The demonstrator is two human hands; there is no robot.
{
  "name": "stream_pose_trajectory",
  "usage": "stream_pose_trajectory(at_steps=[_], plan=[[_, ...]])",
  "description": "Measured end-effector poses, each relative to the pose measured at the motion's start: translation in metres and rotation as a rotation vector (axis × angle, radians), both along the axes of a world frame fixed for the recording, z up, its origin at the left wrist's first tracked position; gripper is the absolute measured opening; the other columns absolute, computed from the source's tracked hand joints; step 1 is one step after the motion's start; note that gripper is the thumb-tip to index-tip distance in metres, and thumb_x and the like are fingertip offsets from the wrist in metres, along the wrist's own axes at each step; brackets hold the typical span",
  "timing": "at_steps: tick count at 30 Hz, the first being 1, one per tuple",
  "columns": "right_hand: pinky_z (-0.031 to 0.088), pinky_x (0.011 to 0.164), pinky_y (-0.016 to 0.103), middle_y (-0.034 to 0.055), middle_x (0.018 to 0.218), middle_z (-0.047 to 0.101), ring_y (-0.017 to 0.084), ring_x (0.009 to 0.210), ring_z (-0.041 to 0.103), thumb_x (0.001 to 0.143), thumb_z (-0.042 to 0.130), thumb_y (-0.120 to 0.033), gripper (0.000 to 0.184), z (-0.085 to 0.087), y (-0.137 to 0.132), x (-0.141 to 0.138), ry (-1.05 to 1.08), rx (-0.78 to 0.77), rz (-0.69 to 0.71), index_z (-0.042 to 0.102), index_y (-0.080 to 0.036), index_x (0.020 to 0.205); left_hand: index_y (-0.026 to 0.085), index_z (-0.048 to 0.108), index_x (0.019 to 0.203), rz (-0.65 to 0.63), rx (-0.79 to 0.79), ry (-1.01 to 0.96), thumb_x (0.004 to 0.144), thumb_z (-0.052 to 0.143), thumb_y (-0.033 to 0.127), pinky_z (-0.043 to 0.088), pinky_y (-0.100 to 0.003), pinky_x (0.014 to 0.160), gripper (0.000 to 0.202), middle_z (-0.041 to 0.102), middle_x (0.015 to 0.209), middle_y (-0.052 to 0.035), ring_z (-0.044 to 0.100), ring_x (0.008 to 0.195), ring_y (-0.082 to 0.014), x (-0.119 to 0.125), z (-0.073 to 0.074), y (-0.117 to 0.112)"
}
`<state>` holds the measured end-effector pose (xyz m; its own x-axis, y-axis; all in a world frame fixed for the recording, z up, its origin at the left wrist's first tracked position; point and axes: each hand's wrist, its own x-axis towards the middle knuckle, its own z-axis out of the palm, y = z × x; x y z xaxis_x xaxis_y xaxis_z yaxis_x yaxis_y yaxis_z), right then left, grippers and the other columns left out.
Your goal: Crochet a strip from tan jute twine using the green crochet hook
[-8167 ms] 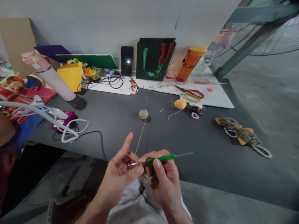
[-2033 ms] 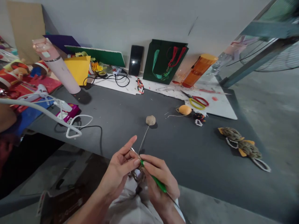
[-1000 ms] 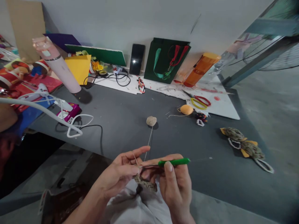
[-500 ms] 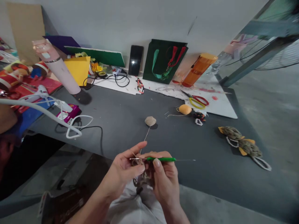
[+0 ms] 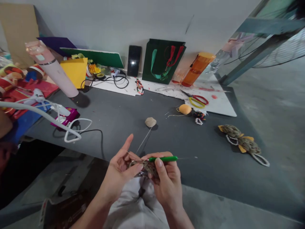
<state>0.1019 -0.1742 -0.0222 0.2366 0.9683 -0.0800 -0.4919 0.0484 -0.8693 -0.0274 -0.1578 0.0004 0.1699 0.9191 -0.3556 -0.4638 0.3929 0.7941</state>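
Note:
My right hand (image 5: 168,179) grips a crochet hook with a green handle (image 5: 163,158), held level, its metal tip pointing left into the work. My left hand (image 5: 118,170) pinches a small crocheted piece of tan yarn (image 5: 148,168), with the index finger raised and the yarn running over it. The two hands nearly meet around this piece, which they partly hide. A thin strand leads from my left hand across the dark grey table to a tan yarn ball (image 5: 150,122).
Beyond the hands lie an orange yarn ball (image 5: 185,109), red-handled scissors (image 5: 197,100), and a beaded, braided yarn piece (image 5: 240,143). A green gift bag (image 5: 162,62), phone (image 5: 134,60), and pink tumbler (image 5: 53,74) stand at the back. White cable (image 5: 47,119) lies left.
The hook has swung from pointing down-right to level, and the crocheted piece shows more clearly between my hands. My left index finger has lifted. The whole view has shifted slightly.

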Motion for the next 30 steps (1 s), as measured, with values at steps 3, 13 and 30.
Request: stream_pose_trajectory(at_steps=[3,13,30], plan=[[0.035,0.032,0.011,-0.0005,0.067,0.074,0.004,0.036,0.045,0.080,0.082,-0.044,0.025,0.003,0.004,0.001,0.125,-0.089,0.038,0.069,-0.022,0.082,0.023,0.037,0.156,-0.007,0.034,0.067,0.069,0.088,0.020,0.049,-0.022,0.072,0.101,0.064,0.068,0.0056,0.058,0.067,-0.0092,-0.003,-0.003,-0.001],[0.023,0.028,0.009,0.0018,0.064,0.073,0.007,0.041,0.051,0.069,0.089,-0.046,0.032,0.006,0.009,0.009,0.230,-0.192,0.094,0.071,-0.021,0.078,0.026,0.037,0.156,-0.059,0.068,0.079,0.073,0.085,0.020,0.047,-0.022,0.072,0.096,0.063,0.070,0.0052,0.056,0.068,-0.0087,-0.007,-0.006,0.001],[0.063,0.066,0.030,0.0061,0.092,0.082,0.020,0.077,0.077,0.082,0.075,-0.009,0.020,0.002,0.001,0.013,-0.468,0.289,-0.099,0.078,-0.026,0.093,0.028,0.023,0.160,0.038,0.072,0.103,0.073,0.086,0.022,0.051,-0.023,0.079,0.108,0.066,0.073,0.0061,0.062,0.074,-0.0105,0.011,-0.006,0.000]])
